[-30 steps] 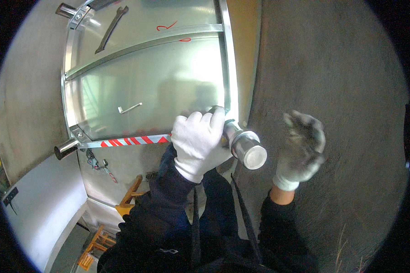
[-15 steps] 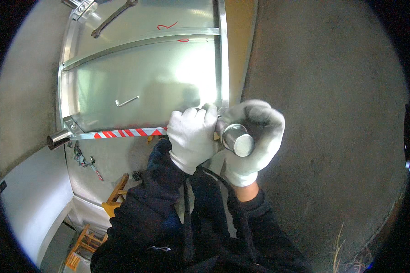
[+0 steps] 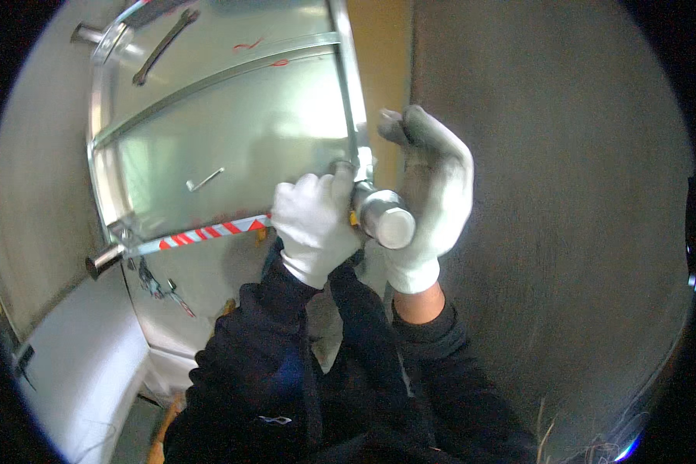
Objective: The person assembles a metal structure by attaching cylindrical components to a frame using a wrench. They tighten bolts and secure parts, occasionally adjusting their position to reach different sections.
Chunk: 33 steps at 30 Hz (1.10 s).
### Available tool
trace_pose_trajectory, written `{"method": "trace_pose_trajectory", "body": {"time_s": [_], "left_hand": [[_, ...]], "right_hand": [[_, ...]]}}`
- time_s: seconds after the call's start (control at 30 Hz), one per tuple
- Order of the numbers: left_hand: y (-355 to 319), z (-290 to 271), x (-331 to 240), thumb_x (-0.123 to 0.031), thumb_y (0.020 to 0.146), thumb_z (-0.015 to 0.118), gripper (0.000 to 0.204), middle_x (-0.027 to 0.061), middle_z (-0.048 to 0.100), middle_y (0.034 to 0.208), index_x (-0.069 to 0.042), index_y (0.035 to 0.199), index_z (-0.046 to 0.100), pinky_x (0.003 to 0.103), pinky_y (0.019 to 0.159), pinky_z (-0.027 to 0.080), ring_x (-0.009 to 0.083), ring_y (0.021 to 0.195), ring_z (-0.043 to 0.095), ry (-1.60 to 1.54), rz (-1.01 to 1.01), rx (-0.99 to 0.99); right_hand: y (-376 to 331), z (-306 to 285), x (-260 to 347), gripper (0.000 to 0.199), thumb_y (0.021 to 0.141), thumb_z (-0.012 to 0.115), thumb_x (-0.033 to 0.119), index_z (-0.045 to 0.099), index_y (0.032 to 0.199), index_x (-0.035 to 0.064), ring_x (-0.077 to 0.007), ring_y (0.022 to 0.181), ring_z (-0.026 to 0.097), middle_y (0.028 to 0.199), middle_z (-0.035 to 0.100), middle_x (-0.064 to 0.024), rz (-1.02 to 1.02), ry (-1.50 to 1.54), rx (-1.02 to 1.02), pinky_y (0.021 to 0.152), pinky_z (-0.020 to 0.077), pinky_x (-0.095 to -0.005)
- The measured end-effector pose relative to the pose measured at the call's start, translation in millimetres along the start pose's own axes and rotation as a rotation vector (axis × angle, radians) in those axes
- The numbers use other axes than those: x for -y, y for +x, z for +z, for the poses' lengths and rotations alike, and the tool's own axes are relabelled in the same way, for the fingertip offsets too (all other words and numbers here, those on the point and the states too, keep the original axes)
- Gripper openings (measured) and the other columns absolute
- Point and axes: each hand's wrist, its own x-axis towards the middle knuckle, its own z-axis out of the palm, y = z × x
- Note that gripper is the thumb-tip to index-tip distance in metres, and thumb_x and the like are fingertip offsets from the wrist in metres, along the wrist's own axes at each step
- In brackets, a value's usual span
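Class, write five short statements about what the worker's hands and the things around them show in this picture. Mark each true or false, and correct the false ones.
1. Both the left hand and the right hand wear light-coloured gloves. True.
2. The right hand is gripping the wrench. False: the wrench lies on the shiny panel.
3. The L-shaped key lies closer to the left hand than the wrench does. True.
4. The striped strip on the frame's near edge is blue and yellow. False: its stripes are red and white.
5. The shiny panel has red marks on it. True.
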Motion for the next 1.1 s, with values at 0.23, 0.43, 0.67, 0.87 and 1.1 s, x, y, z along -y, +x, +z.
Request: {"method": "trace_pose_trajectory", "body": {"time_s": [0.23, 0.43, 0.67, 0.87, 1.1], "left_hand": [[1, -10, -13, -0.039, 0.060, 0.083, 0.060, 0.0066, 0.058, 0.072, -0.003, 0.105, 0.064, 0.035, 0.060, 0.042, 0.0233, 0.067, 0.058, 0.123, 0.050, -0.018], [-9, -3, -9, -0.020, 0.065, 0.086, 0.061, 0.0076, 0.059, 0.091, 0.002, 0.116, 0.059, 0.032, 0.070, 0.049, 0.0194, 0.077, 0.060, -0.021, -0.021, 0.040], [-5, -13, -7, -0.020, 0.062, 0.086, 0.066, 0.0090, 0.060, 0.091, 0.002, 0.117, 0.059, 0.034, 0.070, 0.049, 0.0219, 0.079, 0.061, 0.055, 0.031, 0.139], [-1, -18, 2, -0.021, 0.062, 0.083, 0.062, 0.0087, 0.061, 0.083, 0.002, 0.115, 0.059, 0.037, 0.068, 0.047, 0.0260, 0.077, 0.060, 0.017, 0.079, 0.209], [3, -18, 11, -0.024, 0.062, 0.081, 0.065, 0.0068, 0.061, 0.082, -0.003, 0.118, 0.056, 0.039, 0.065, 0.045, 0.0271, 0.072, 0.058, 0.071, 0.151, 0.248]], "right_hand": [[-26, -75, -30, 0.037, 0.092, 0.058, 0.031, 0.057, 0.113, -0.0004, -0.0184, 0.086, 0.064, 0.095, 0.064, -0.0122, 0.475, 0.062, -0.179, 0.078, 0.0514, -0.0324], [-69, -64, -38, 0.028, 0.088, 0.065, 0.019, 0.058, 0.107, 0.0002, -0.0116, 0.071, 0.062, 0.089, 0.064, -0.0058, 0.894, 0.415, -0.037, 0.060, 0.0475, -0.0217], [-75, -56, -55, 0.033, 0.085, 0.070, 0.019, 0.056, 0.107, -0.0009, -0.0125, 0.074, 0.061, 0.092, 0.062, -0.0081, 0.860, 0.591, -0.041, 0.058, 0.0512, -0.0234], [-58, -62, -50, 0.022, 0.088, 0.066, 0.017, 0.056, 0.100, 0.0013, -0.0137, 0.064, 0.063, 0.081, 0.064, -0.0062, 0.936, 0.525, 0.058, 0.056, 0.0507, -0.0231], [-42, -65, -50, 0.021, 0.080, 0.065, 0.008, 0.054, 0.096, 0.0008, -0.0112, 0.060, 0.059, 0.079, 0.060, -0.0057, 0.997, 0.386, 0.178, 0.051, 0.0472, -0.0211]]}}
